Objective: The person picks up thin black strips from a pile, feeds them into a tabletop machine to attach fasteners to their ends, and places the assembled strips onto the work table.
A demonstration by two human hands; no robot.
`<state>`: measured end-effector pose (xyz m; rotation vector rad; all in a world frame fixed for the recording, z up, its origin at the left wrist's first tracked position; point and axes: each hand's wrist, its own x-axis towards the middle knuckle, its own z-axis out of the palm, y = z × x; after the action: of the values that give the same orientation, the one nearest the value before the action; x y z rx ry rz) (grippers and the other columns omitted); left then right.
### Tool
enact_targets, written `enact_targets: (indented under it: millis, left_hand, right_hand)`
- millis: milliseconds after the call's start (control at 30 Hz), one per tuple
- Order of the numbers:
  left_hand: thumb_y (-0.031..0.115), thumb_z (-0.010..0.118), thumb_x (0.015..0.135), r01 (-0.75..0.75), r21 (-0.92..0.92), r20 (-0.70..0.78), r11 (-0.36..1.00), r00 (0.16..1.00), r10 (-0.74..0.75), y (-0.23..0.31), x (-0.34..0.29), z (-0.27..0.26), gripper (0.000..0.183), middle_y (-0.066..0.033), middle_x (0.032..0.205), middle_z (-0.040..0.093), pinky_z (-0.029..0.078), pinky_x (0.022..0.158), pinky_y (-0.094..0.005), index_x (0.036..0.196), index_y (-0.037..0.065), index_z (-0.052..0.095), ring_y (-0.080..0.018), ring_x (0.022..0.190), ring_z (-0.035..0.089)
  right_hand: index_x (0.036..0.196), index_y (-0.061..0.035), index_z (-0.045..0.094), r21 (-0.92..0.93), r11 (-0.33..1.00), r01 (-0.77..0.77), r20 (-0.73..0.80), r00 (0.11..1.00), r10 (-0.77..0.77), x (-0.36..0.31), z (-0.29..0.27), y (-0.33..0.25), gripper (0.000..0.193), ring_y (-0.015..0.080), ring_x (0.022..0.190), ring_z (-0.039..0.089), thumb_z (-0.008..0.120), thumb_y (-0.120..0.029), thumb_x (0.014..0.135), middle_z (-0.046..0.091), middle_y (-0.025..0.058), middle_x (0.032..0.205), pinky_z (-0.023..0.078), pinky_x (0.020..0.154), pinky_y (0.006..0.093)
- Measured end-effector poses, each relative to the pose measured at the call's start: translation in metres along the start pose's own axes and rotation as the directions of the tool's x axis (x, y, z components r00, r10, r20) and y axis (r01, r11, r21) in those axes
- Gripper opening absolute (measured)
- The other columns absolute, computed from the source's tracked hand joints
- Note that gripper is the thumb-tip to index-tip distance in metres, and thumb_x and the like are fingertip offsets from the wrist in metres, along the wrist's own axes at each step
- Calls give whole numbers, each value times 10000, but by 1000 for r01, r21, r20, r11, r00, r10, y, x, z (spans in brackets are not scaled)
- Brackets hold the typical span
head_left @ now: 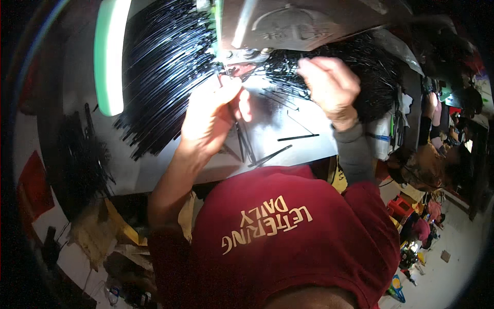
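Observation:
My left hand [208, 113] is raised at the front of a machine [293, 26], thumb and fingers pinched together close to its small metal fittings [248, 53]. Whatever lies in that pinch is too small to make out. Over the edge of a tangled heap of short black pieces [375, 62] hovers my right hand [333, 85], its fingers bent and closed; their content is unclear. To the left of the machine spreads a large bundle of long thin black strips [170, 72]. Several loose black strips [270, 155] lie on the white tabletop [315, 121] below my hands.
A bright lamp [110, 56] with a green edge stands at the upper left. More dark strips [85, 154] lie at the far left. Clear plastic [399, 46] borders the right heap. Off to the right, other people [422, 229] sit among red crates [400, 207].

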<state>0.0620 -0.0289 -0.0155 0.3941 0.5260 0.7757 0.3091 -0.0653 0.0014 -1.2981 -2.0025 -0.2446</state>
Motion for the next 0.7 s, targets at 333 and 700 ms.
enact_targets:
  millis: [333,700]
  left_hand:
    - [75,622,841,-68,78,-131,995,988,78,-6,12,6,101,-77,753,594,428,562,-240,866,-19,598,-138,613,532]
    - [121,625,853,-228,598,53,768,968,246,4,19,-2,207,-38,735,614,456,490,-195,1012,-10,602,-64,551,549]
  right_hand:
    - [1009,30,602,510,483,-712,544,702,460,14,47,-45,176,57,545,530,574,-57,858,621,49,720,445,477,202]
    - [953,13,635,553,394,-734,424,655,626,22,48,-52,153,61,592,571,589,-109,874,641,49,748,456,490,180]
